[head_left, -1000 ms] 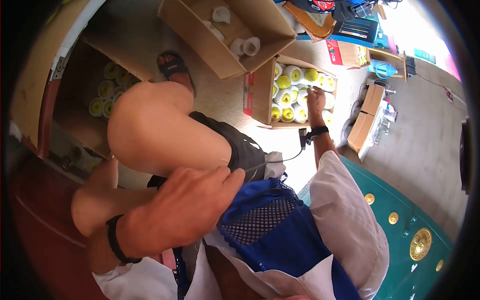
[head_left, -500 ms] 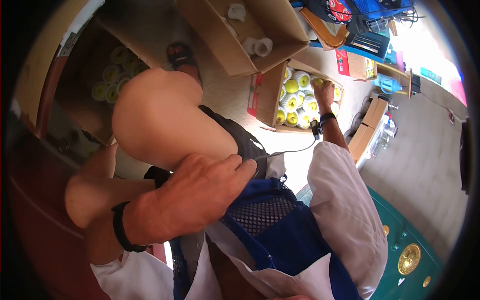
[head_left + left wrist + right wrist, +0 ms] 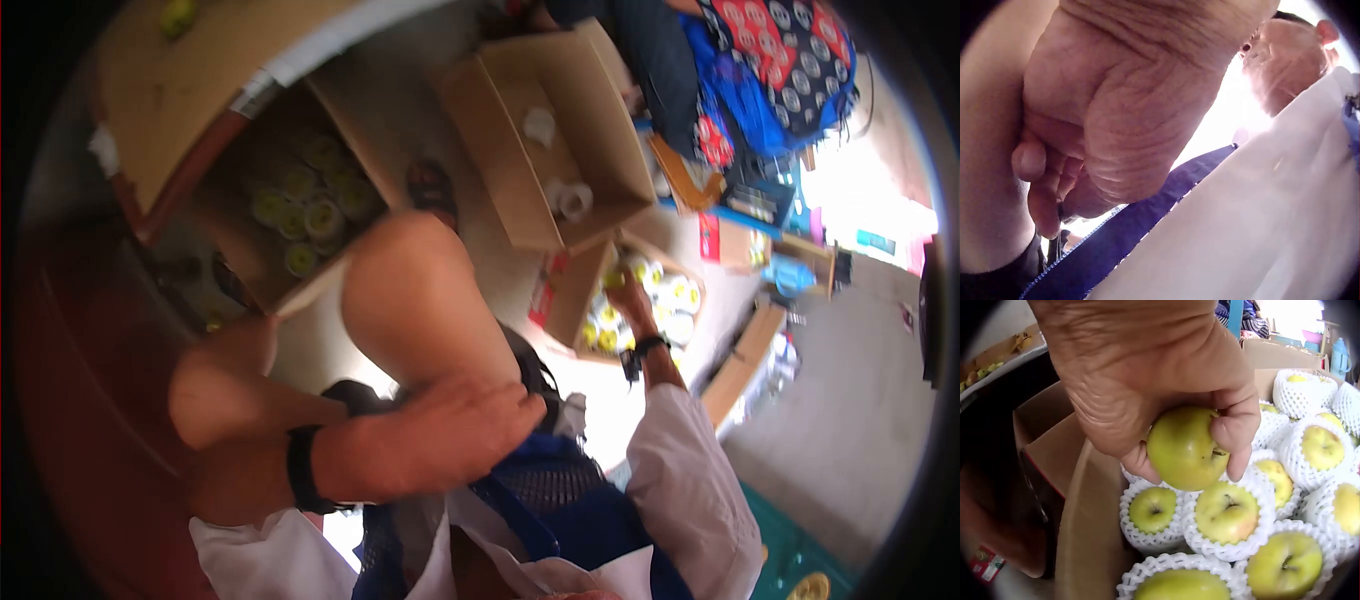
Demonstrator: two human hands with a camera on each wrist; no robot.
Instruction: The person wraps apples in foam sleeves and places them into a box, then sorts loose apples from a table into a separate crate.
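My right hand (image 3: 1166, 381) grips a bare yellow-green apple (image 3: 1188, 450), with thumb and fingers around its sides. In the head view that hand (image 3: 630, 303) is over a carton (image 3: 570, 300) of apples. White foam nets wrap the apples under it, among them one netted apple (image 3: 1227, 512) right below the held one. My left hand (image 3: 440, 440) lies by the bent leg (image 3: 425, 310), blurred in the head view. In the left wrist view the left hand (image 3: 1116, 119) has loosely bent fingers and nothing held in them.
Beside the apple carton stands a larger open carton (image 3: 500, 150) with a few loose foam nets (image 3: 570, 200). Another carton (image 3: 340, 290) with netted apples sits left of the leg. A cardboard-topped table (image 3: 190, 110) is at upper left, and a patterned bag (image 3: 780, 60) at upper right.
The head view has shifted, so the cartons appear lower and farther right. My right hand has moved within the apple carton toward its left side and now holds an apple. The left hand stays by the leg.
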